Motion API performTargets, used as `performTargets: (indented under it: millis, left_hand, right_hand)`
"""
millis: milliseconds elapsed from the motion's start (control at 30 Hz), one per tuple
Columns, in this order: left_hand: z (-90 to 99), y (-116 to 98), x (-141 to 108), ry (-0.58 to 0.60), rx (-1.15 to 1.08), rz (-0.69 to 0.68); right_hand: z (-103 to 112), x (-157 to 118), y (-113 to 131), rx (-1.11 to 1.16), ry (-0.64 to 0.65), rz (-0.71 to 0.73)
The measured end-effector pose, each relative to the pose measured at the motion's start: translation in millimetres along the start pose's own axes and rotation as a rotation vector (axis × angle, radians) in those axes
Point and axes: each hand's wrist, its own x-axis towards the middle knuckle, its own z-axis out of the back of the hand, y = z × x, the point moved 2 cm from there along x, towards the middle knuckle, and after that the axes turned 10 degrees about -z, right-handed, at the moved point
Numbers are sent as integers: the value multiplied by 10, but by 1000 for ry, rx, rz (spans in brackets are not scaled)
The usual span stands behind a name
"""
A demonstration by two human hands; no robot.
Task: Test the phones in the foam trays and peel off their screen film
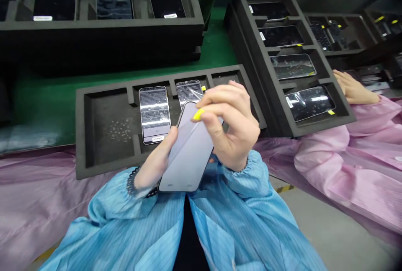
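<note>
My left hand (157,160) grips a smartphone (188,158) along its left side, thumb on the edge. The phone's screen is lit pale grey and tilts up towards me. At its top, my right hand (230,122) pinches a yellow tab (198,114) between thumb and fingers. A clear film (185,137) seems joined to the tab, with a diagonal crease running across the screen. Behind the hands lies a black foam tray (109,130). In it rest a phone (154,114) with text on its screen and another phone (188,91), partly hidden by the held one.
Stacked black foam trays (125,28) with dark phones stand at the back left. Another tray stack (314,45) with several phones rises at the right. Past it are a co-worker's hand (354,89) and pink sleeve (370,124). The bench top (216,49) is green.
</note>
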Motion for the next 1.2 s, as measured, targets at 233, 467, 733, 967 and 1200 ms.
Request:
performTargets:
  millis: [233, 467, 733, 967, 1200]
  left_hand:
    - [-236, -216, -70, 26, 9, -21]
    - [-248, -275, -83, 28, -48, -29]
    - [-243, -275, -50, 44, 0, -42]
    - [-224, -273, -45, 28, 13, -57]
    - [-212, -299, -2, 27, 0, -64]
  right_hand:
    - [-37, -44, -125, 135, 126, -226]
    - [-110, -59, -209, 15, 124, -315]
    - [-154, -44, -234, 72, 94, -312]
    - [-188, -68, -234, -10, 91, -294]
    - [-198, -58, -323, 19, 137, -263]
